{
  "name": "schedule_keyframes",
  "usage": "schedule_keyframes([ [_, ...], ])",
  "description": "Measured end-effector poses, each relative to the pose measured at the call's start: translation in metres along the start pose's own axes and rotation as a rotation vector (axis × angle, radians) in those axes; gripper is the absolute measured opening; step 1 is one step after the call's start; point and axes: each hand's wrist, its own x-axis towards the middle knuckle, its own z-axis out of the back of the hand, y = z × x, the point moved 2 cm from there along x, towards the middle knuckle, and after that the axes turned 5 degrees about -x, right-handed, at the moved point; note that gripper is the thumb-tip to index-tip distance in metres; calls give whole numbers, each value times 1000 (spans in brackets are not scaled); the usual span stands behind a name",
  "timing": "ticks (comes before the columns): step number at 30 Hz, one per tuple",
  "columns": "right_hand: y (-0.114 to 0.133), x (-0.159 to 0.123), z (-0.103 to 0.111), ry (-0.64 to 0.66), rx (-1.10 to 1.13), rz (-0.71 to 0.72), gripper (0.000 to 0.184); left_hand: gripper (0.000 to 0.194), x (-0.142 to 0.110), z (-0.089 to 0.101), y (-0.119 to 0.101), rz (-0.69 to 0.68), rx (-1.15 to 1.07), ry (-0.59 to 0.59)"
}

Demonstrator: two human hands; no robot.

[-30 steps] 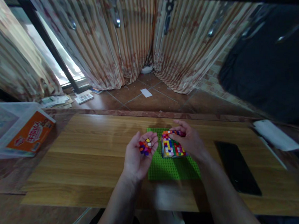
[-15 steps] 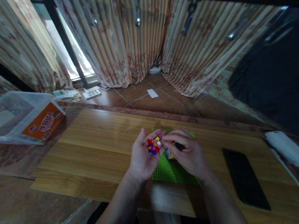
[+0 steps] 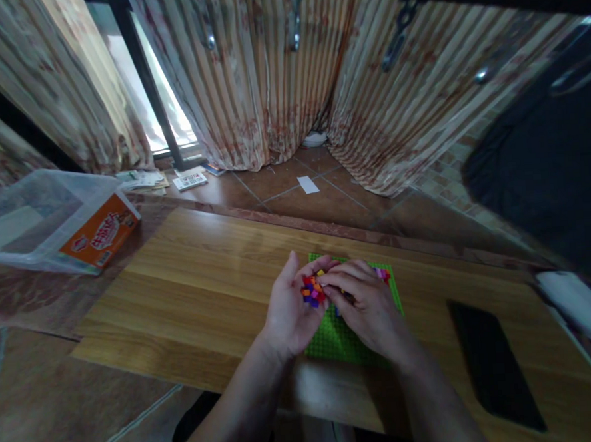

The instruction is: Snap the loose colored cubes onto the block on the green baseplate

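My left hand (image 3: 290, 318) lies palm up, cupping a small heap of toy bricks (image 3: 312, 293) in red, orange, purple, pink and yellow. Thumb and fingers of my right hand (image 3: 368, 306) are pinched together at the heap's right side, around what looks like a small white brick, mostly hidden by the fingertips. Under both hands is a green studded baseplate (image 3: 333, 342). Pink and red bricks (image 3: 383, 273) show at its far right, beyond my right hand. Other pieces on the plate are mostly covered by that hand.
The baseplate rests on a wooden board (image 3: 179, 281). A black phone-like slab (image 3: 494, 362) lies to the right, with a white object (image 3: 578, 304) past it. At left stands a clear plastic bin (image 3: 42, 253) with an orange label. Striped curtains (image 3: 257, 83) hang behind.
My right fingertips have moved onto the heap in my left palm, covering the white brick that was visible there. The whole view has shifted slightly, and bricks at the plate's far right now show.
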Motion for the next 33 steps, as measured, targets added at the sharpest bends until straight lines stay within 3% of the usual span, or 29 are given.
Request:
schedule_keyframes([
  [6, -4, -2, 5, -32, -12, -52, 23, 49, 0, -1, -2, -42, 9, -40],
  [16, -36, -11, 28, -279, 22, -280, 16, 43, 1, -1, -3, -104, 37, -149],
  [26, -42, -10, 14, -191, 77, -297, 15, 43, 1, -2, -3, -100, 44, -157],
  [33, -51, -13, 6, -196, 118, -419, 11, 43, 2, 0, -4, -100, 58, -147],
])
